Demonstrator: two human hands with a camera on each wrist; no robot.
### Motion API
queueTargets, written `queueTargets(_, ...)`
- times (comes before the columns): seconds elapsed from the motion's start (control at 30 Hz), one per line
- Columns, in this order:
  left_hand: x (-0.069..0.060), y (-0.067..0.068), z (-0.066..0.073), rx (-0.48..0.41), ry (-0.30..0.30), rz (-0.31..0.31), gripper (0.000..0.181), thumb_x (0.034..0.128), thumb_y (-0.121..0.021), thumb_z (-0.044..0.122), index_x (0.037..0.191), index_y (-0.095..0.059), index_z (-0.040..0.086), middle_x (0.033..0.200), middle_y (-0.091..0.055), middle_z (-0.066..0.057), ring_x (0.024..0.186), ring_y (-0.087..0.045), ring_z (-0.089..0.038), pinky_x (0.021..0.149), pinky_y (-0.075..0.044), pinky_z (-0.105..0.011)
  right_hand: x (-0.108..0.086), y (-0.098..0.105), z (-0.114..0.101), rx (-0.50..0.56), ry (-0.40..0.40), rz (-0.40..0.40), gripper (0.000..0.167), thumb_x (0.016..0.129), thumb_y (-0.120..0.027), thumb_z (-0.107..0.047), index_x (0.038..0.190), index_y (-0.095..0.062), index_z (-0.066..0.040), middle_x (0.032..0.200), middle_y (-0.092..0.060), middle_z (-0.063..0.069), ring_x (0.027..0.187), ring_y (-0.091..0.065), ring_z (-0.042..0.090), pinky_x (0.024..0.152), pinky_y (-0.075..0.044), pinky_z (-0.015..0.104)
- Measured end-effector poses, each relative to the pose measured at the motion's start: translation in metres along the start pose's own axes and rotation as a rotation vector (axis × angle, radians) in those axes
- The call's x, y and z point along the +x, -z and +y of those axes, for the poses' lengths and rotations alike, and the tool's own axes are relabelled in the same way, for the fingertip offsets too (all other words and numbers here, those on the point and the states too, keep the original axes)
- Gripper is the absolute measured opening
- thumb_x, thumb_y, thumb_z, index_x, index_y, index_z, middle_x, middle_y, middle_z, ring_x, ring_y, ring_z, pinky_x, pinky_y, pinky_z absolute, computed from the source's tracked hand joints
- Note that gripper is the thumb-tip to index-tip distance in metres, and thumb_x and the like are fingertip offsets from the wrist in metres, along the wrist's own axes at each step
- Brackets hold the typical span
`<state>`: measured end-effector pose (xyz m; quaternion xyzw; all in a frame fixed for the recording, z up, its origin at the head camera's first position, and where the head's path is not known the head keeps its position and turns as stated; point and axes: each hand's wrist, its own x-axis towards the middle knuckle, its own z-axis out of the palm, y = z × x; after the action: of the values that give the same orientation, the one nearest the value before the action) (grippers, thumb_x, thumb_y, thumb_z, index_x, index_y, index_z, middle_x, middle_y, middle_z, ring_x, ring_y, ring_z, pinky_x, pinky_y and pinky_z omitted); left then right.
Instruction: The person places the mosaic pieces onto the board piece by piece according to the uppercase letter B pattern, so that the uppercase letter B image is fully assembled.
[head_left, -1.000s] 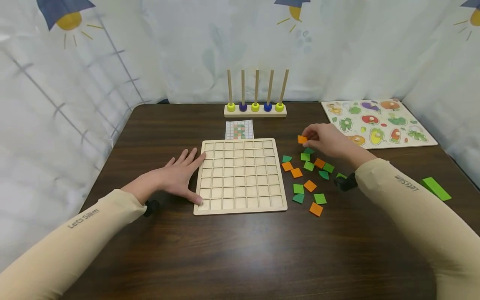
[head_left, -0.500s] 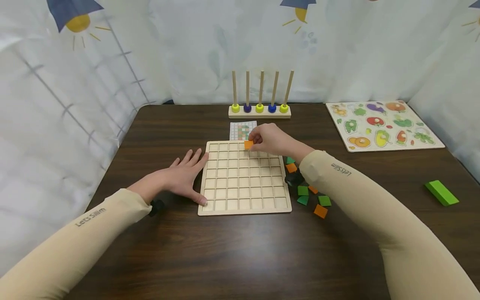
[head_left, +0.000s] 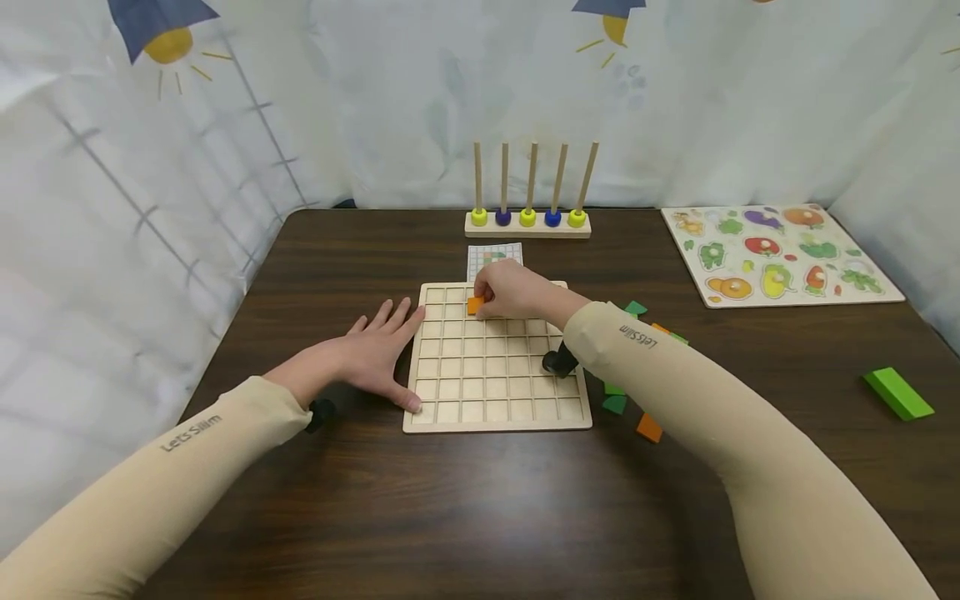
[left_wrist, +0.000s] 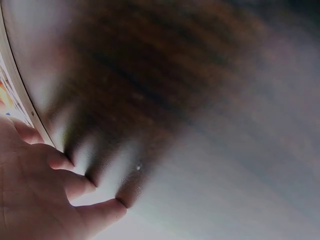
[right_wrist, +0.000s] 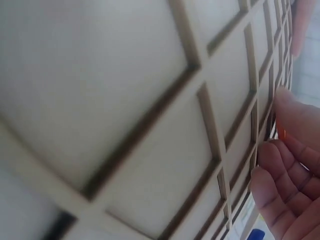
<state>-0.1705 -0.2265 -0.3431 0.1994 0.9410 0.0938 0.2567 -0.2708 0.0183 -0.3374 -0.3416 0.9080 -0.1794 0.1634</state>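
Observation:
A pale wooden grid board (head_left: pixel 495 367) lies on the dark table. The left hand (head_left: pixel 371 354) rests at its left edge, fingers spread, thumb on the near left corner; in the left wrist view the hand (left_wrist: pixel 45 190) has its fingertips on the table. Over the far rows, the right hand (head_left: pixel 513 292) pinches an orange square tile (head_left: pixel 475 306) between thumb and fingers. The right wrist view has that hand (right_wrist: pixel 295 165) at the grid, with a sliver of the orange tile (right_wrist: pixel 281 133) between thumb and fingers. A patterned card (head_left: pixel 495 255) lies beyond the board, partly behind the right hand.
Right of the board lie green and orange tiles (head_left: pixel 649 427), partly covered by the right sleeve (head_left: pixel 720 408). A peg stand (head_left: pixel 528 225) with rings is at the back, a vegetable puzzle (head_left: pixel 780 254) at the back right, and a green block (head_left: pixel 898 393) at the right.
The right hand has carried the orange tile from the loose pieces leftward to the board's far rows. The left hand has stayed at the board's left edge. The head view has shifted slightly.

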Motion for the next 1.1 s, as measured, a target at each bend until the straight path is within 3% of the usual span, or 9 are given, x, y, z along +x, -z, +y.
queueTargets(0.43, 0.001, 0.000, 0.001, 0.003, 0.006, -0.004, 0.144, 0.0703, -0.081, 0.072, 0.165, 0.005, 0.005, 0.170, 0.011, -0.026, 0.156, 0.009, -0.051, 0.118, -0.006, -0.076, -0.003, -0.001, 0.000, -0.032, 0.045, -0.023, 0.033, 0.093, -0.078, -0.023, 0.119, -0.073, -0.003, 0.115, -0.073, 0.011, 0.105, -0.065, 0.023, 0.096, -0.053, 0.037)
queueTargets(0.6, 0.001, 0.000, 0.001, 0.004, 0.003, -0.002, 0.144, 0.0705, -0.081, 0.073, 0.164, 0.005, 0.005, 0.170, 0.011, -0.027, 0.156, 0.010, -0.051, 0.118, -0.007, -0.076, -0.006, 0.000, 0.003, -0.011, 0.078, -0.031, 0.027, 0.098, -0.070, -0.014, 0.123, -0.075, -0.006, 0.117, -0.074, 0.010, 0.105, -0.067, 0.024, 0.094, -0.054, 0.037)
queueTargets(0.8, 0.002, -0.001, 0.002, 0.002, 0.005, -0.003, 0.144, 0.0702, -0.081, 0.073, 0.164, 0.005, 0.005, 0.170, 0.011, -0.027, 0.156, 0.010, -0.051, 0.118, -0.007, -0.076, -0.012, 0.001, 0.005, 0.010, 0.077, -0.042, 0.032, 0.102, -0.060, -0.007, 0.132, -0.070, -0.007, 0.127, -0.072, 0.010, 0.106, -0.066, 0.025, 0.092, -0.054, 0.037)
queueTargets(0.97, 0.002, -0.002, 0.001, 0.004, 0.004, -0.001, 0.144, 0.0704, -0.081, 0.073, 0.165, 0.005, 0.006, 0.170, 0.010, -0.027, 0.156, 0.009, -0.051, 0.118, -0.007, -0.076, -0.025, 0.008, 0.008, 0.002, 0.066, -0.011, 0.034, 0.104, -0.055, -0.006, 0.137, -0.066, -0.005, 0.128, -0.070, 0.013, 0.113, -0.067, 0.026, 0.097, -0.054, 0.038)
queueTargets(1.1, 0.001, -0.001, 0.002, 0.003, 0.005, 0.000, 0.144, 0.0706, -0.081, 0.072, 0.165, 0.006, 0.006, 0.170, 0.011, -0.026, 0.156, 0.009, -0.051, 0.118, -0.006, -0.076, -0.046, 0.020, 0.023, 0.019, 0.039, 0.038, 0.031, 0.104, -0.058, -0.008, 0.134, -0.067, -0.006, 0.132, -0.069, 0.012, 0.114, -0.068, 0.026, 0.096, -0.055, 0.041)
